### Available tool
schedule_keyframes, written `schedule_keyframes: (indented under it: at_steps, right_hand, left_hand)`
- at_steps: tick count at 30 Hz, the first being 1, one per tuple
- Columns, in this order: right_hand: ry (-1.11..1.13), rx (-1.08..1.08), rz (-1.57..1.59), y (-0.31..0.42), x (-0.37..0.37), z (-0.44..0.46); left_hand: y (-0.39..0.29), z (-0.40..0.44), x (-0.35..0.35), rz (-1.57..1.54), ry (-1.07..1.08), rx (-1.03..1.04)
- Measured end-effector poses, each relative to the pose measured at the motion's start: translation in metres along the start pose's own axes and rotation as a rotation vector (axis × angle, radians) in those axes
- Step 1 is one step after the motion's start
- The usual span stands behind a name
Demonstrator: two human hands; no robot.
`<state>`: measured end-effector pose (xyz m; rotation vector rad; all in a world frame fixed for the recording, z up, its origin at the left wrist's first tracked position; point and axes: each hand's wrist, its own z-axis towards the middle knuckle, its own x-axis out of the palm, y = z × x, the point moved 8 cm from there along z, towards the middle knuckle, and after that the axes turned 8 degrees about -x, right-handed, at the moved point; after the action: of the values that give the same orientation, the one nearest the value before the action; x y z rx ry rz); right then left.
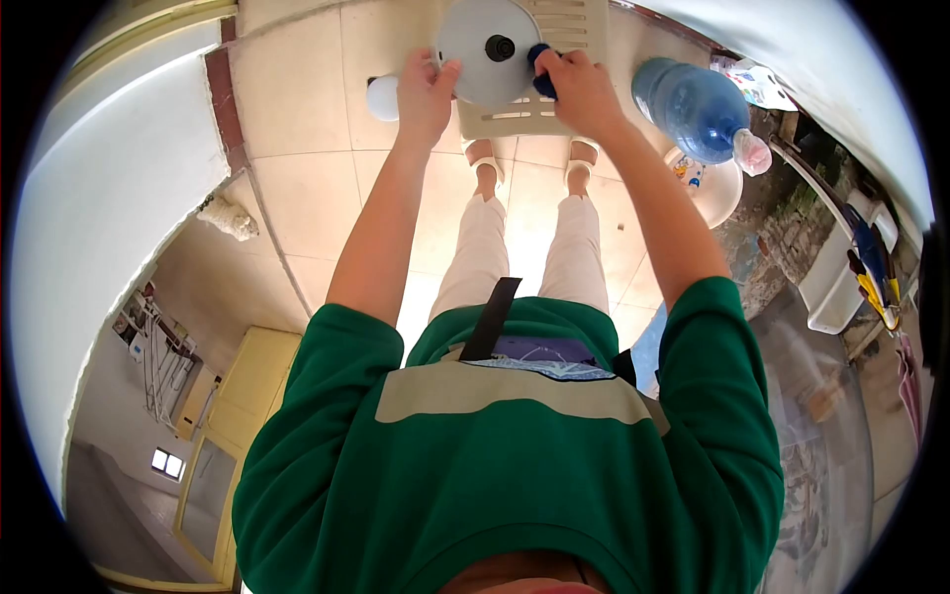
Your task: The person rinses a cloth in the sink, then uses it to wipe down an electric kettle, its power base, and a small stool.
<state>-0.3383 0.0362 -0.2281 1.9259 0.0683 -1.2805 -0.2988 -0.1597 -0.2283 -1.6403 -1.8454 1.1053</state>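
A round, pale grey-white disc with a black knob at its centre, like a lid (465, 49), rests over a beige slatted plastic seat (574, 35). My left hand (427, 94) holds the disc's left rim, fingers and thumb closed at its edge. In my right hand (582, 91) is a bunched dark blue cloth (541, 71), pressed against the disc's right rim. Part of the cloth is hidden by my fingers. Just left of my left hand, a small white rounded object (383, 98) with a dark end sits on the floor; its kind is unclear.
A large blue water bottle (688, 109) with a covered neck lies to the right, beside a white basin (720, 193). Tools with yellow handles (876, 282) hang farther right. A white wall (119, 178) stands on the left, with a small white fluffy thing (230, 218) near it.
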Motion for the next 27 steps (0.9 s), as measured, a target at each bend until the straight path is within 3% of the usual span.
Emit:
schedule_keyframes:
  at_steps: [7, 11, 13, 15, 19, 21, 25, 27]
  right_hand:
    - [-0.045, -0.001, 0.229, 0.071, 0.006, -0.016]
    - [-0.098, -0.044, 0.265, 0.072, 0.004, -0.016]
    - [-0.104, -0.059, 0.216, 0.052, 0.004, -0.014]
    - [-0.116, -0.078, -0.067, 0.022, 0.006, -0.014]
    - [-0.179, -0.169, -0.198, 0.012, -0.019, -0.002]
    - [-0.040, -0.074, -0.180, 0.019, -0.007, -0.004]
    - [-0.170, -0.135, 0.125, 0.071, -0.001, -0.026]
    - [-0.159, -0.087, 0.200, 0.072, -0.008, -0.023]
  left_hand:
    - [0.009, 0.003, -0.004, -0.071, -0.104, 0.092]
    - [0.012, 0.005, -0.008, -0.077, -0.113, 0.045]
    - [0.011, 0.003, -0.011, -0.143, -0.140, 0.037]
    - [0.016, 0.001, -0.011, -0.212, -0.166, 0.023]
    - [0.018, -0.002, -0.002, -0.274, -0.118, -0.019]
    - [0.016, 0.004, 0.000, -0.229, -0.122, 0.041]
    - [0.017, 0.005, -0.002, -0.197, -0.130, 0.045]
    - [0.012, -0.002, -0.003, -0.322, -0.129, 0.011]
